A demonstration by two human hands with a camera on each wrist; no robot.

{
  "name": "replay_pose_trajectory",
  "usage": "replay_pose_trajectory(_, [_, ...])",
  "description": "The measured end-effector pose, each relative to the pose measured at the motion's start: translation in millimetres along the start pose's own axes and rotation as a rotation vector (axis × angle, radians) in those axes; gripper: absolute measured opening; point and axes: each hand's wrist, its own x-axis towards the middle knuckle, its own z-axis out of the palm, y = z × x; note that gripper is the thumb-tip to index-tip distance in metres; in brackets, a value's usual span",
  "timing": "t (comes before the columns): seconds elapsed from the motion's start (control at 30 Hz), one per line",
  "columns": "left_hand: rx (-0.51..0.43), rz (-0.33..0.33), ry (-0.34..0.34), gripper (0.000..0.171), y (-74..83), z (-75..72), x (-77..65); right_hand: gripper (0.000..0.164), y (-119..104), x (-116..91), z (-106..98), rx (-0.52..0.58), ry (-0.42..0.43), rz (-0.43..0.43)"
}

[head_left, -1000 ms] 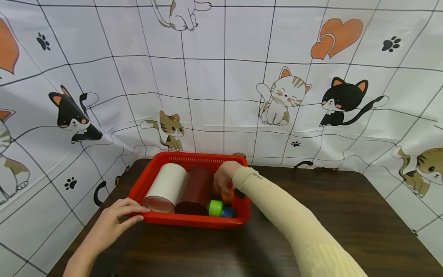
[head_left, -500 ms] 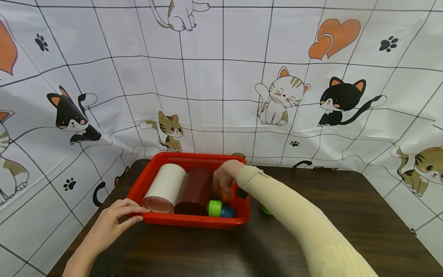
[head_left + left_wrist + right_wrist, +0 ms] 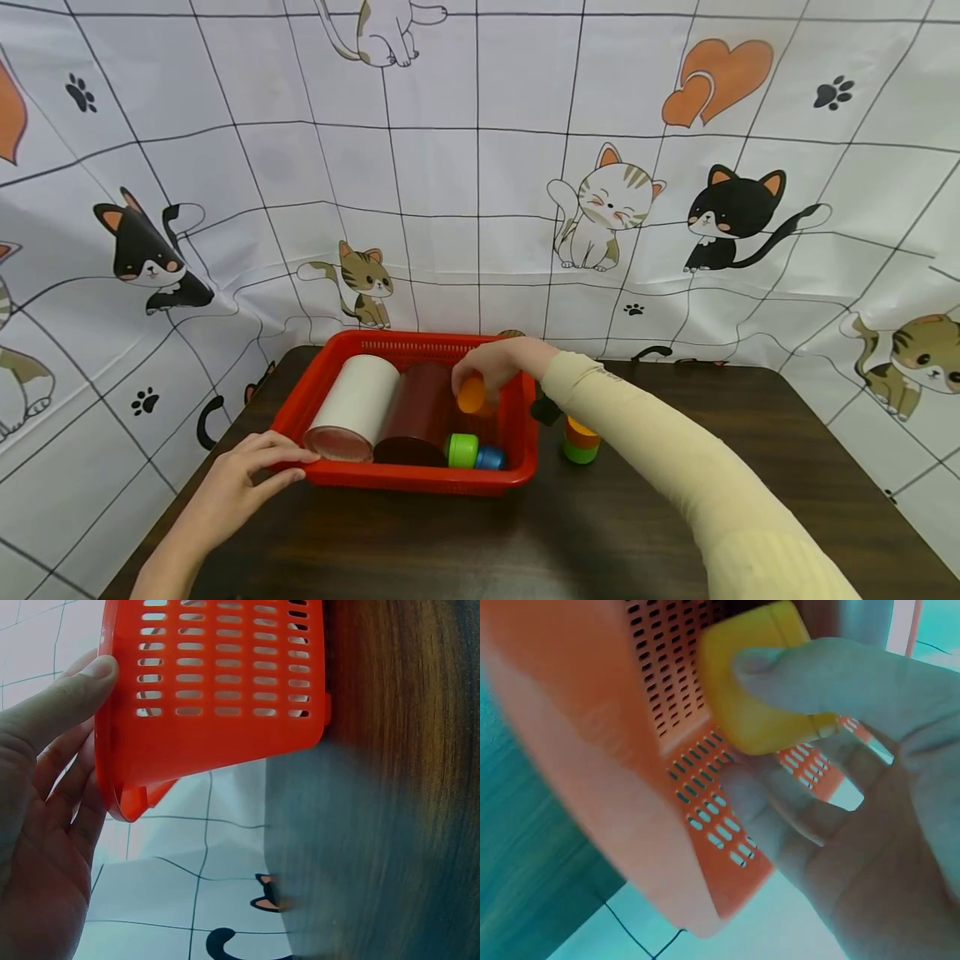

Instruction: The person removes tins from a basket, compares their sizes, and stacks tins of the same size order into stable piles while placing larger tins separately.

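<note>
The table point(image 3: 405, 542) bears a basket point(image 3: 405, 476) and coloured stack point(image 3: 581, 448).

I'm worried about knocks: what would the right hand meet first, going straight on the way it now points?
Most likely the dark red cylinder, which lies just left of the right hand and its orange piece in the head view. The depth between them is unclear.

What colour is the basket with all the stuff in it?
The basket is red; the head view shows it best.
</note>
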Motion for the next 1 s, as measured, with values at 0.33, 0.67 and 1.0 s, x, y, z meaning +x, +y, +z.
replay_pose_trajectory(0.33, [0.006,0.007,0.000,0.038,-0.8,0.1,0.3,0.049,13.0,-28.8,1.5,0.096,0.246,-0.103])
replay_pose_trajectory(0.67, [-0.001,0.016,0.011,0.041,0.8,-0.2,0.9,0.053,22.1,-67.2,11.8,0.177,0.479,-0.167])
replay_pose_trajectory(1.0, [-0.009,0.037,0.019,0.043,-2.1,1.9,0.6,0.055,32.2,-109.7,32.2,0.262,0.589,-0.086])
